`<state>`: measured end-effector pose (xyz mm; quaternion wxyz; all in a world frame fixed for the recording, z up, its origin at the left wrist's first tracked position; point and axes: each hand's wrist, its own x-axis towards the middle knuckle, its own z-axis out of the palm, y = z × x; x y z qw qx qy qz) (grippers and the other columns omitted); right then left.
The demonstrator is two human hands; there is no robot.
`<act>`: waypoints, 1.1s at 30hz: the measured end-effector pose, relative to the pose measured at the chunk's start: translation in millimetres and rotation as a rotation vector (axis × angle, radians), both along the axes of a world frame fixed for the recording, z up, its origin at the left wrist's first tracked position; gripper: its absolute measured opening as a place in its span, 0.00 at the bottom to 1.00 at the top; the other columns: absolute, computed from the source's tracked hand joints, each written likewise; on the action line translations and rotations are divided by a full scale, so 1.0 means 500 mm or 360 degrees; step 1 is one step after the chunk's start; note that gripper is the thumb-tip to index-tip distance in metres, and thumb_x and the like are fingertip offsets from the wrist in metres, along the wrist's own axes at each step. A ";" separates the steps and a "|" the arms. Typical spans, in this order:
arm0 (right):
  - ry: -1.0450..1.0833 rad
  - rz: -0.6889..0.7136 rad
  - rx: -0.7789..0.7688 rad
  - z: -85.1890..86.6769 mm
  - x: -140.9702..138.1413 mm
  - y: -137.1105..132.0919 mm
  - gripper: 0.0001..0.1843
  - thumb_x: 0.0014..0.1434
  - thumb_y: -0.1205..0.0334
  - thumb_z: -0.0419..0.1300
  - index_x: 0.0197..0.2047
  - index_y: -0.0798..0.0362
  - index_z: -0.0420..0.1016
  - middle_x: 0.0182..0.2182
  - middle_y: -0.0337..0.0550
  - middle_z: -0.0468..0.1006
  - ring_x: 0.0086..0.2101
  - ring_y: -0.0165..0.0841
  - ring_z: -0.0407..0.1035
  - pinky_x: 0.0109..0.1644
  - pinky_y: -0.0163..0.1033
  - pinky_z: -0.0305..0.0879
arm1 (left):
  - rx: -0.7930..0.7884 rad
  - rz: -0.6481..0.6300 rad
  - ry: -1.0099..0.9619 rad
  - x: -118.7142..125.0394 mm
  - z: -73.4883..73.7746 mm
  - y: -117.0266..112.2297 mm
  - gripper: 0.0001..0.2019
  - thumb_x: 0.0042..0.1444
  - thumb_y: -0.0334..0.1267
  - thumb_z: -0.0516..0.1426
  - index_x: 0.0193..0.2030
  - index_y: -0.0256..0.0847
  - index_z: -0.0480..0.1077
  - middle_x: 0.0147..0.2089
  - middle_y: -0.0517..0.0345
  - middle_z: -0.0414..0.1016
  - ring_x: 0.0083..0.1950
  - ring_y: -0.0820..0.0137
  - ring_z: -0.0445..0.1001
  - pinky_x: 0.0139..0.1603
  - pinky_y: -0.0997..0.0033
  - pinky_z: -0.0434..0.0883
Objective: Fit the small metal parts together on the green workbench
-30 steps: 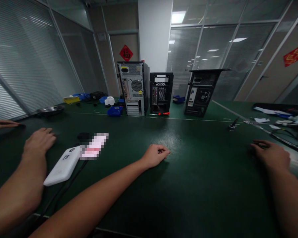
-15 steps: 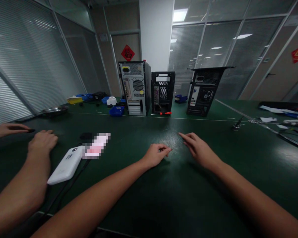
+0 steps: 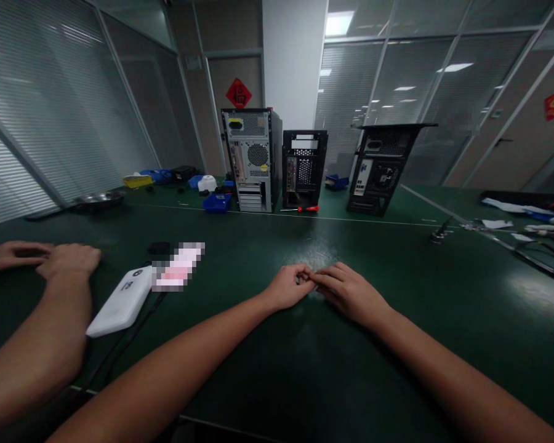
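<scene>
My left hand [image 3: 290,287] rests low over the dark green tabletop [image 3: 258,246], its thumb and index finger pinched together. Whatever sits in that pinch is too small to make out. My right hand [image 3: 351,289] meets it from the right, fingertips closed together against the left fingertips. Any object between the two hands is hidden. Left of my forearm lies a white phone-like device [image 3: 122,301] with a dark cable [image 3: 143,320] alongside it.
Another person's hands [image 3: 69,258] meet at the far left. Computer cases [image 3: 252,160] stand along the back, a red-handled screwdriver [image 3: 308,209] before them. A blue bin [image 3: 216,203] is beside them, a metal bowl [image 3: 99,200] further left. A small dark tool [image 3: 439,232] lies right.
My right hand has moved left and down until its fingertips touch my left hand's. My left hand stays nearly in place. The other person's hands have come together.
</scene>
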<state>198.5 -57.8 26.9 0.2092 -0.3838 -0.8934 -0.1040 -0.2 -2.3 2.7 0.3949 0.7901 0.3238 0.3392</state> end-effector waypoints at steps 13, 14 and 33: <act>0.0124 -0.0022 -0.0027 0.000 0.025 0.007 0.20 0.67 0.58 0.54 0.59 0.52 0.69 0.48 0.48 0.70 0.47 0.35 0.64 0.51 0.43 0.67 | -0.0079 -0.0046 -0.0068 -0.007 -0.008 0.017 0.14 0.60 0.45 0.57 0.39 0.35 0.75 0.35 0.53 0.78 0.37 0.68 0.76 0.41 0.72 0.70; 0.0106 0.0017 -0.0049 -0.003 0.018 0.005 0.20 0.67 0.59 0.54 0.60 0.52 0.69 0.48 0.48 0.70 0.47 0.34 0.64 0.52 0.43 0.67 | -0.0082 -0.0077 -0.0045 -0.007 -0.007 0.016 0.13 0.59 0.45 0.58 0.38 0.35 0.75 0.34 0.53 0.78 0.36 0.69 0.76 0.41 0.72 0.70; 0.0109 0.0018 0.0065 -0.003 0.013 0.004 0.16 0.64 0.60 0.55 0.53 0.56 0.73 0.45 0.48 0.71 0.45 0.35 0.63 0.49 0.43 0.67 | -0.0146 -0.0091 0.0016 -0.007 0.002 0.006 0.16 0.59 0.46 0.58 0.41 0.34 0.76 0.34 0.52 0.79 0.37 0.66 0.77 0.40 0.70 0.71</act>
